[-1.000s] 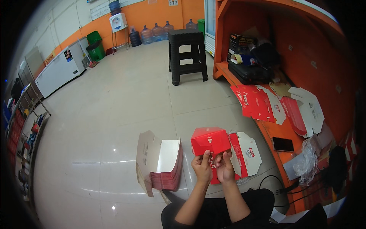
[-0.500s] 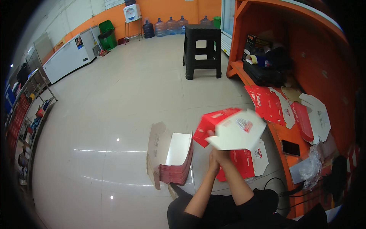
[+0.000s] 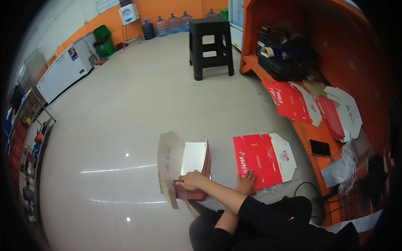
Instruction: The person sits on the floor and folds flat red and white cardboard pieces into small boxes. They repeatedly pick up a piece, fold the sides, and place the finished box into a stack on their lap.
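My forearms cross, the right one over the left. My right hand (image 3: 192, 180) has reached to the left and grips the near edge of a stack of nested cartons (image 3: 193, 194), its fingers curled over the edge. The stack has reddish edges and a white top face, and stands against an open brown cardboard box (image 3: 166, 167). My left hand (image 3: 246, 183) rests with fingers spread on the lower left edge of a flat red-and-white carton (image 3: 257, 157) on the floor. Clear plastic film shows along that carton's lower edge.
On the orange shelf (image 3: 305, 133) to the right lie more red-and-white cartons (image 3: 293, 102), a phone (image 3: 320, 147) and crumpled plastic (image 3: 347, 165). A black cable (image 3: 307, 184) runs beside my knee. A black stool (image 3: 210, 48) stands farther off; a metal rack (image 3: 35, 154) is at far left.
The folded red-and-white carton that both hands held up no longer shows in the air. My right hand moved left to the stack, and my left hand came down onto the flat carton.
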Demonstrator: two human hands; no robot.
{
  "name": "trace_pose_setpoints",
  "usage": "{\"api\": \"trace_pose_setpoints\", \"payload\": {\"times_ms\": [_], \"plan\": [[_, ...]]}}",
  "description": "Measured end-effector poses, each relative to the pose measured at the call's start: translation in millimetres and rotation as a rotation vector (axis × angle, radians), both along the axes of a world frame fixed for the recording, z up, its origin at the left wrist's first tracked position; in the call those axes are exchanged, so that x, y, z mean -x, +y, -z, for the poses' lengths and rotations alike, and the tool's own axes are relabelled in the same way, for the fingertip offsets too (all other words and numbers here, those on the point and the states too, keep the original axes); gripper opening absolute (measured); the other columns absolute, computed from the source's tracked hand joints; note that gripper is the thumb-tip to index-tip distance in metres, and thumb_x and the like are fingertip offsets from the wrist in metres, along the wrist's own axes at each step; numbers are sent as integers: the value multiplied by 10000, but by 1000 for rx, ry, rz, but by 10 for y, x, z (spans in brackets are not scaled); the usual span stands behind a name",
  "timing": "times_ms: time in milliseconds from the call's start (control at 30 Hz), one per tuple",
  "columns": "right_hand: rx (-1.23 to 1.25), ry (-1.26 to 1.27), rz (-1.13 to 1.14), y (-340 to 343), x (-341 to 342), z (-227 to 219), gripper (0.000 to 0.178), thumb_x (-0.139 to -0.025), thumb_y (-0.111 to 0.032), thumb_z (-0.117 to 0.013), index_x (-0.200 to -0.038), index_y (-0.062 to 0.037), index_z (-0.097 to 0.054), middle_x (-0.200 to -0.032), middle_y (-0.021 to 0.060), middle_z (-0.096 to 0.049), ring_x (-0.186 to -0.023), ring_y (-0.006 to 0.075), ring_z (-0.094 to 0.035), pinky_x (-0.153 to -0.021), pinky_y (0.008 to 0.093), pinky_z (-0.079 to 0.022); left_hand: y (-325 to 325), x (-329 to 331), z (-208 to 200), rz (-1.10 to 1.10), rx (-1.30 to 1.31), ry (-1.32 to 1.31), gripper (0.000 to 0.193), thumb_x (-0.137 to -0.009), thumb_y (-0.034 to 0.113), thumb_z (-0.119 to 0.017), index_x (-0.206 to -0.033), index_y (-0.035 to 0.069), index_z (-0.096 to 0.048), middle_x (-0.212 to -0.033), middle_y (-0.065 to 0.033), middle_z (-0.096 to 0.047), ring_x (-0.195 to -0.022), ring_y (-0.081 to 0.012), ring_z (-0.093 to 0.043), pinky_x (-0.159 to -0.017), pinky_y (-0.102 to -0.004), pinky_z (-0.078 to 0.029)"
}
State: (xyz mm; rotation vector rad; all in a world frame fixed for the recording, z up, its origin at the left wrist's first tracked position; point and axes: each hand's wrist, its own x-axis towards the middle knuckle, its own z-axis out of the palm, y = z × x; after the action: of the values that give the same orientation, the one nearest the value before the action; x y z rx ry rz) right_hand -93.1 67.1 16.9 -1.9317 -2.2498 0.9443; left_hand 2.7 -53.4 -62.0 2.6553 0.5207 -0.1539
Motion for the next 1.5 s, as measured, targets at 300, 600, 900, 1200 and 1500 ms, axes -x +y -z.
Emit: {"api": "trace_pose_setpoints", "payload": {"times_ms": [300,600,900,1200,1500], "plan": [[-648,276,666,-1346,-2199,58,348,-801,-238,-634,-1091,-53,-583,-1129,169,-568,-1116,323,-499,-955,420,-388,256,4,514,-713,235,-490,865,-677,365,-736,-1316,-53,-329,-1314,-305,-373,-1230,-414,-374,-1017,-434,-328],[-182,-25,1378,-2510,-4081,1048,640,-745,-361,-680,-1213,19,-465,-1245,222,-479,-1166,346,-469,-957,401,-398,383,-131,269,-885,794,-569,864,-791,299,-673,-1382,-84,-172,-1357,-295,-356,-1252,-343,-401,-1017,-353,-339],[-44,-130,1419,-2513,-4095,1021,621,-713,-403,-699,-1151,2,-524,-1159,217,-521,-1093,338,-518,-917,399,-430,389,-154,92,-949,952,-538,825,-818,253,-650,-1398,-65,-156,-1412,-274,-279,-1323,-309,-300,-1051,-350,-283],[156,-22,1387,-2581,-4233,854,656,-660,-499,-689,-1072,4,-604,-1105,224,-592,-1027,319,-589,-867,394,-468,445,-127,224,-938,910,-544,730,-829,263,-637,-1362,-68,-263,-1378,-262,-344,-1285,-310,-358,-1030,-358,-317],[-53,237,1578,-2636,-4217,1193,527,-788,-402,-613,-1120,6,-581,-1118,192,-604,-1035,315,-586,-879,370,-450,487,-104,300,-1072,920,-411,568,-843,276,-614,-1207,-119,-429,-1157,-222,-550,-1019,-259,-567,-850,-331,-454]]}}
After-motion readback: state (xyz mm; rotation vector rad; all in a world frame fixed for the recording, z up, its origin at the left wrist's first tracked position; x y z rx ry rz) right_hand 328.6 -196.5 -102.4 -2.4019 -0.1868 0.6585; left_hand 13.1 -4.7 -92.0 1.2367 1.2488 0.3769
